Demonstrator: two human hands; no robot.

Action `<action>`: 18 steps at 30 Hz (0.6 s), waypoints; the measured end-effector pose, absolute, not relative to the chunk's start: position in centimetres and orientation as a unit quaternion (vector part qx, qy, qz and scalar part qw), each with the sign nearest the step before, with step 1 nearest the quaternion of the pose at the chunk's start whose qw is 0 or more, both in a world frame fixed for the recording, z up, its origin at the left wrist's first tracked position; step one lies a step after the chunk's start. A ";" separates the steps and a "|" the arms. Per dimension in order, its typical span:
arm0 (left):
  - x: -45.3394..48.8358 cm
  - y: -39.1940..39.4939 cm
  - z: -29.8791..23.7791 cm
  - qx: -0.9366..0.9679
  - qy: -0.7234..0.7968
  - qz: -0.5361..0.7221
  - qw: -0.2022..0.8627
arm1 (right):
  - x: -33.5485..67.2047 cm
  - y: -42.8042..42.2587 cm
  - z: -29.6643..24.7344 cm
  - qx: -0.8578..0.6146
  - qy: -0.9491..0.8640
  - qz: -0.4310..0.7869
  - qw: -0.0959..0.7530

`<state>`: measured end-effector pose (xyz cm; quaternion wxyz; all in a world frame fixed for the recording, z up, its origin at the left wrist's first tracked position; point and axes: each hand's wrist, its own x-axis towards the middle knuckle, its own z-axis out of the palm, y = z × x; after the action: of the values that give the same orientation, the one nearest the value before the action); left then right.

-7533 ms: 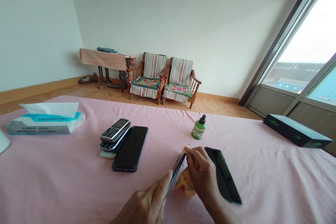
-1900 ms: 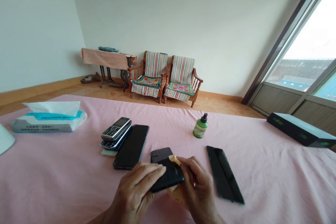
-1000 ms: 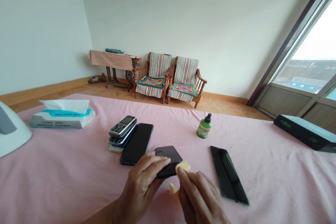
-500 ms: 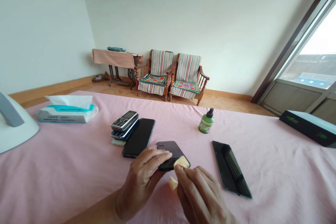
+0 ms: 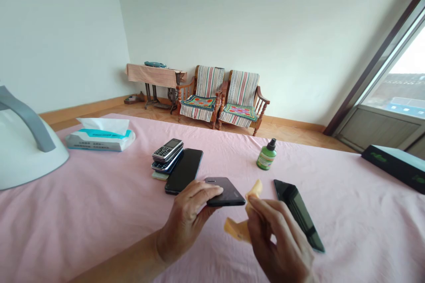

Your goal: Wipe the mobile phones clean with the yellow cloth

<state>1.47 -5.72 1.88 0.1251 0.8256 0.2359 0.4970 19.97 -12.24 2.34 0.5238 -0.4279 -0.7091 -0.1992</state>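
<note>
My left hand (image 5: pixel 191 219) grips a dark smartphone (image 5: pixel 229 192) by its left side, fingers across the back and thumb beneath. The phone's back faces up, above the pink cloth. Pinched in my right hand (image 5: pixel 277 234) is a yellow cloth (image 5: pixel 239 229), its loose ends sticking out just right of the phone and apart from it. A black tablet-like phone (image 5: pixel 299 214) lies screen up beyond my right hand. Left of the held phone, another black phone (image 5: pixel 186 170) lies flat beside a stack of keypad phones (image 5: pixel 168 150).
A green spray bottle (image 5: pixel 266 154) stands behind the phones. At the left are a tissue pack (image 5: pixel 99 139) and a white appliance with a grey handle (image 5: pixel 29 146). A black box (image 5: pixel 395 166) sits at the far right of the pink tablecloth (image 5: pixel 358 212). Two armchairs (image 5: pixel 241 93) stand beyond.
My right hand has moved right, taking the yellow cloth off the phone's corner. The left hand still holds the phone. The whole view has shifted slightly.
</note>
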 end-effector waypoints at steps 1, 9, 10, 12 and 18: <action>1.5 -5.8 1.9 0.825 0.235 0.497 0.126 | 19.8 -12.2 2.2 -0.430 -0.709 -0.202 0.521; 1.5 -6.0 1.6 0.838 0.229 0.478 0.128 | 18.5 -12.4 0.9 -0.383 -0.774 -0.299 0.407; 1.5 -6.0 1.5 0.840 0.226 0.477 0.129 | 18.5 -12.4 0.9 -0.372 -0.780 -0.309 0.397; 1.5 -5.9 1.5 0.840 0.223 0.476 0.135 | 18.6 -12.5 1.0 -0.363 -0.785 -0.317 0.389; 1.5 -5.8 1.3 0.832 0.229 0.484 0.144 | 18.3 -12.8 1.6 -0.399 -0.763 -0.284 0.421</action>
<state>1.46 -5.79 1.33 0.1445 0.8322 0.2292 0.4837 18.32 -12.77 1.59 0.4212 -0.3995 -0.7633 -0.2835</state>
